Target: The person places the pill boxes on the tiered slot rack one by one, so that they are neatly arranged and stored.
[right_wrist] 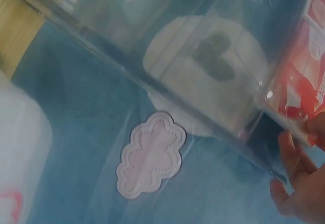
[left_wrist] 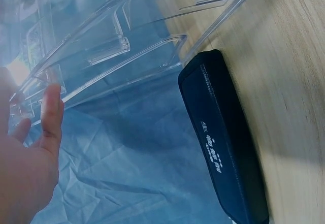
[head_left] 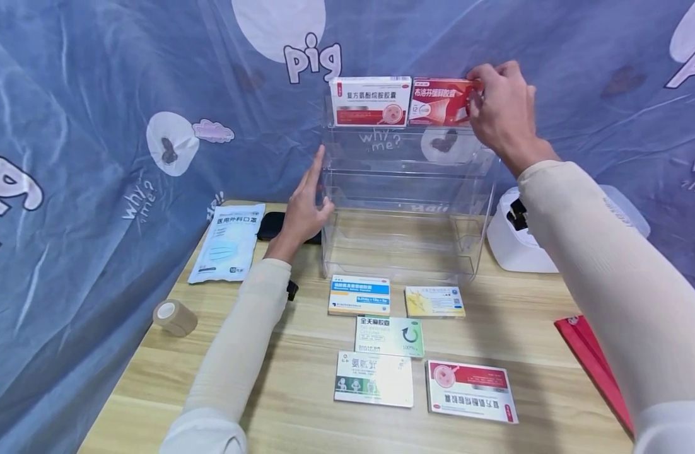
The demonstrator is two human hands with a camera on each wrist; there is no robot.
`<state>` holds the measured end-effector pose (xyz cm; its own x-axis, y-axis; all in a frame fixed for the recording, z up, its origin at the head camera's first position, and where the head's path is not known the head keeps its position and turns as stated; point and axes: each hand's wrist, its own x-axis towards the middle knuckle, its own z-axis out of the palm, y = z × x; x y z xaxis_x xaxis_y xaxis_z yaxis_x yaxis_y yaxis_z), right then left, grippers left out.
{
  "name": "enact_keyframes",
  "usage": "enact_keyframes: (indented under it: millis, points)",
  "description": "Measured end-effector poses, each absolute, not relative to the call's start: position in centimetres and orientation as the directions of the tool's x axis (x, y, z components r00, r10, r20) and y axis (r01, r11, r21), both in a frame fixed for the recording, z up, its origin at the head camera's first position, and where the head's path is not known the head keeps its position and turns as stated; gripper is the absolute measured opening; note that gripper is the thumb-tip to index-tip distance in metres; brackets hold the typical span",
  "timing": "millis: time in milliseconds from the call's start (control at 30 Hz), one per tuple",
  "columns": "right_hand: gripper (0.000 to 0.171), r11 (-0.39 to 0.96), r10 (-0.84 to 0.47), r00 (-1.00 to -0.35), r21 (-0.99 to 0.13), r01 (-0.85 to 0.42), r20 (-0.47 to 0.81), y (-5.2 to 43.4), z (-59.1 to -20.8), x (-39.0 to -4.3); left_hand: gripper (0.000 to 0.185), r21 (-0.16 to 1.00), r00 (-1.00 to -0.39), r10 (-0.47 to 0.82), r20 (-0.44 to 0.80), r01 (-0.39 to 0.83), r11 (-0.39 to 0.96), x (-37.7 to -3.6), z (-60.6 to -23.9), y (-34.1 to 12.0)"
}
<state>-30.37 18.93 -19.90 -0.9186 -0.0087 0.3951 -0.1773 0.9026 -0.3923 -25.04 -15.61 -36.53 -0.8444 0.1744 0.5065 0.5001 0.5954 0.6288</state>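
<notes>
We observed a clear acrylic tiered rack standing near the back edge of the wooden table, close against the blue printed cloth draped behind and to the left. The two lower tiers stood open, with free room in front down to the rows of flat medicine boxes lying on the table. On the left, a black case lay just beside the rack's foot; on the right, a white container stood near its side wall.

Our right hand was raised to the top tier, wrist bent, its fingers pinching the right end of a red medicine box. That box stood upright on its long edge in the top tier, white lettering facing us, just beside a white-and-red medicine box to its left. In the right wrist view the red box showed behind the clear wall, fingertips at its lower corner.

Our left hand was held edge-on with straight fingers at the rack's left wall, gripping nothing; the left wrist view showed its fingers at the clear edge.
</notes>
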Motion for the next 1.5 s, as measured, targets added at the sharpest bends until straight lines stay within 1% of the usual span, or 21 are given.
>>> enact_keyframes:
  millis: [233, 300, 400, 533, 633, 700, 800, 933, 1033, 1067, 1133, 1267, 1400, 1500]
  points:
    - [0.063, 0.902, -0.069, -0.913, -0.366, -0.230, 0.403, 19.5, -20.0, -29.5, 0.100, 0.626, -0.846, 0.167, 0.507, 0.494, 0.604, -25.0, -36.9, -15.2]
    - [0.068, 0.892, -0.080, -0.915, -0.381, -0.243, 0.396, 19.8, -19.9, -28.8, 0.100, 0.620, -0.844, 0.161, 0.512, 0.493, 0.610, -25.0, -36.9, -15.2]
    - [0.074, 0.867, -0.092, -0.905, -0.414, -0.278, 0.416, 20.5, -20.2, -27.2, 0.100, 0.612, -0.837, 0.158, 0.524, 0.499, 0.614, -24.9, -36.9, -15.2]
    - [0.077, 0.826, -0.121, -0.898, -0.459, -0.327, 0.422, 22.1, -21.7, -23.6, 0.100, 0.608, -0.829, 0.161, 0.536, 0.511, 0.608, -25.0, -37.1, -15.1]
    - [0.078, 0.809, -0.190, -0.910, -0.467, -0.358, 0.368, 24.2, -23.8, -20.5, 0.100, 0.611, -0.828, 0.164, 0.537, 0.515, 0.601, -25.1, -37.3, -14.9]
    - [0.075, 0.800, -0.253, -0.924, -0.475, -0.366, 0.286, 25.9, -25.7, -18.4, 0.100, 0.613, -0.828, 0.166, 0.536, 0.517, 0.598, -25.1, -37.3, -14.8]
    - [0.070, 0.782, -0.351, -0.924, -0.496, -0.378, 0.151, 28.2, -29.5, -15.7, 0.100, 0.614, -0.827, 0.167, 0.537, 0.519, 0.596, -25.1, -37.2, -14.8]
    - [0.065, 0.775, -0.413, -0.908, -0.549, -0.313, -0.065, 30.1, -34.8, -11.9, 0.099, 0.614, -0.828, 0.159, 0.538, 0.514, 0.599, -25.1, -37.1, -15.0]
    - [0.063, 0.768, -0.426, -0.885, -0.593, -0.242, -0.191, 30.5, -38.5, -8.9, 0.098, 0.615, -0.830, 0.154, 0.536, 0.510, 0.601, -25.1, -37.2, -15.1]
    - [0.062, 0.761, -0.430, -0.878, -0.608, -0.228, -0.209, 30.7, -39.6, -7.8, 0.098, 0.615, -0.829, 0.156, 0.537, 0.511, 0.600, -25.1, -37.2, -15.1]
    - [0.060, 0.743, -0.441, -0.871, -0.632, -0.221, -0.214, 30.8, -41.6, -5.9, 0.098, 0.615, -0.827, 0.160, 0.539, 0.516, 0.597, -25.1, -37.2, -15.0]
    - [0.062, 0.689, -0.464, -0.874, -0.680, -0.251, -0.148, 30.8, -44.3, -2.8, 0.098, 0.620, -0.828, 0.162, 0.537, 0.518, 0.589, -25.1, -37.3, -14.9]
    - [0.066, 0.670, -0.431, -0.893, -0.708, -0.222, -0.128, 30.5, -45.6, -0.9, 0.098, 0.631, -0.833, 0.158, 0.530, 0.511, 0.584, -25.1, -37.3, -14.9]
    - [0.058, 0.680, -0.385, -0.916, -0.705, -0.201, -0.110, 30.1, -46.1, -0.3, 0.098, 0.632, -0.832, 0.151, 0.534, 0.512, 0.582, -25.1, -37.2, -15.0]
